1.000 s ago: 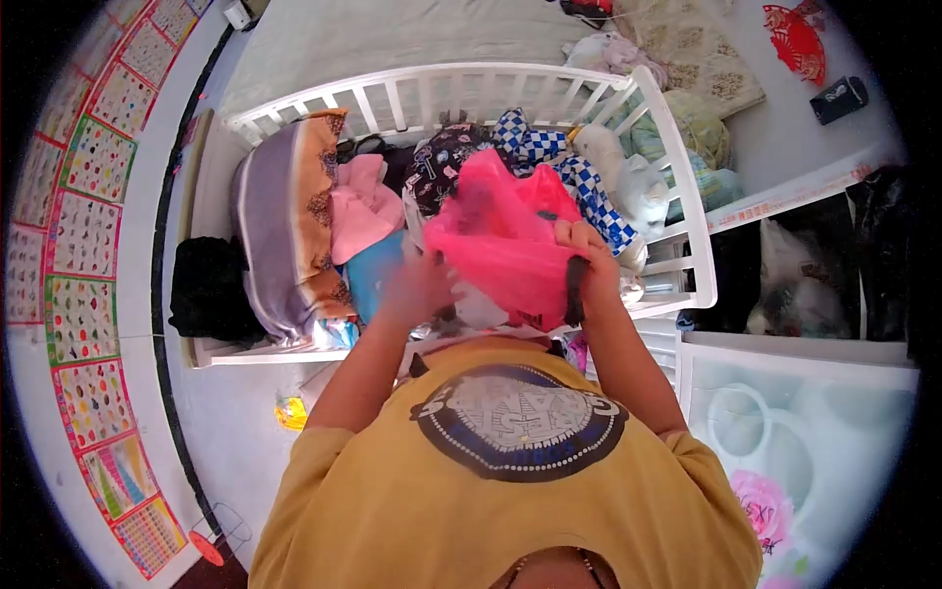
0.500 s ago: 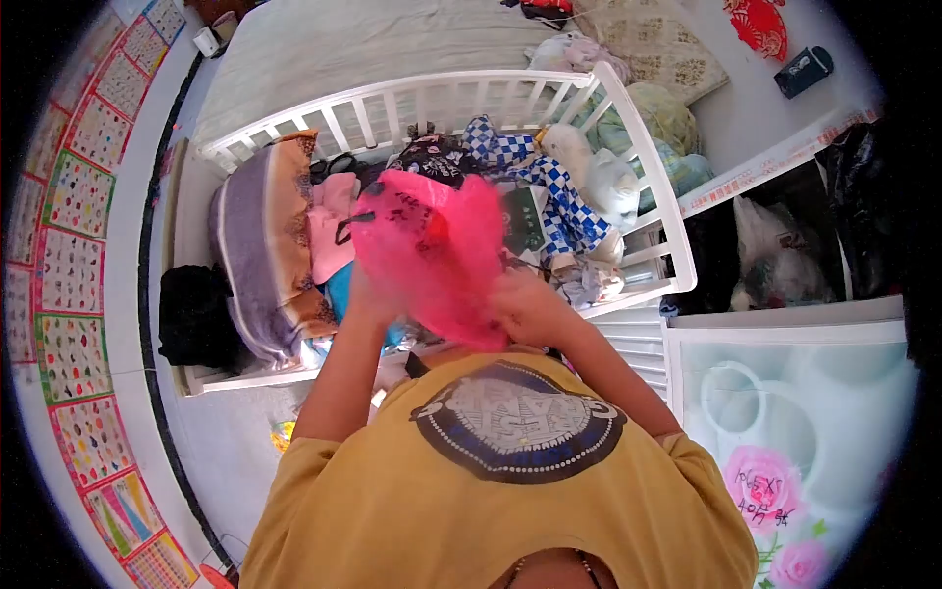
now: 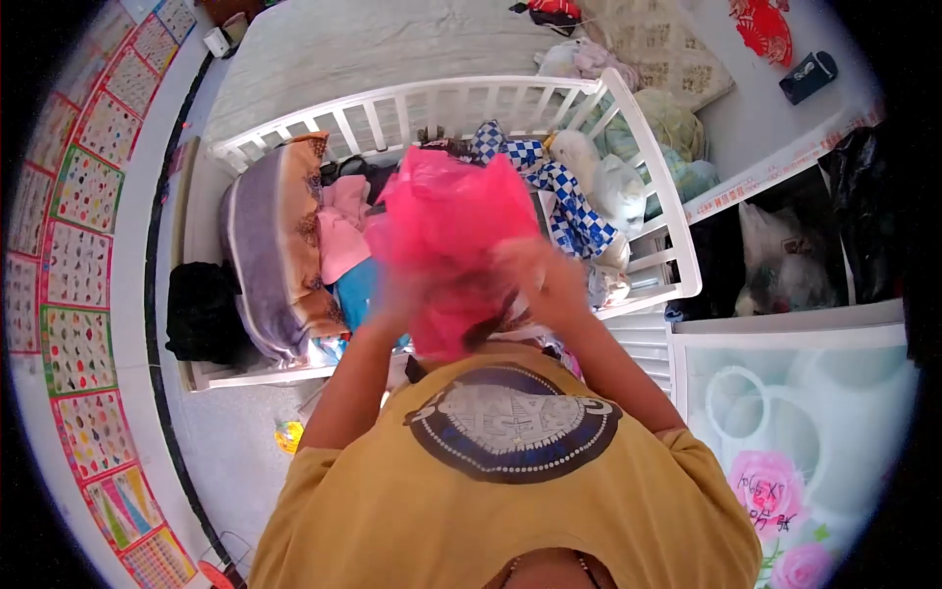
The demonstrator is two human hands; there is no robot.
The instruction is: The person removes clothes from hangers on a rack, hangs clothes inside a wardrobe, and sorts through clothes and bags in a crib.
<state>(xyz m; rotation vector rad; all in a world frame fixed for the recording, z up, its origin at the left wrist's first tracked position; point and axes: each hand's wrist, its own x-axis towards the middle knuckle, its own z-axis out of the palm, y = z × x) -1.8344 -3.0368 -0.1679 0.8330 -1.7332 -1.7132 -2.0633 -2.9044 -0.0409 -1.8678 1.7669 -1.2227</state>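
Observation:
A bright pink plastic bag [image 3: 456, 211] hangs between my two hands above a white crib [image 3: 388, 98], puffed out at the top and crumpled lower down. My right hand [image 3: 540, 280] pinches its right side with bent fingers. At the lower left of the bag is my left hand [image 3: 392, 306], closed on the plastic; motion blurs it and the bag hides part of its fingers. Something dark shows through the bag's lower part, too blurred to name. Behind it in the crib lie blue-and-white checked cloth [image 3: 574, 206] and pink clothing [image 3: 343, 231].
A purple and orange pillow [image 3: 275, 245] leans at the crib's left end, with a black fluffy item [image 3: 201, 312] outside. Beyond the crib is a large bed [image 3: 324, 49]. On the right stand an open compartment with bags [image 3: 785, 260] and a flower-printed panel [image 3: 756, 393].
The pink bag has turned and bunched, its puffed part shifting right and up. My right hand has risen slightly along its side, and my left hand has moved a little right.

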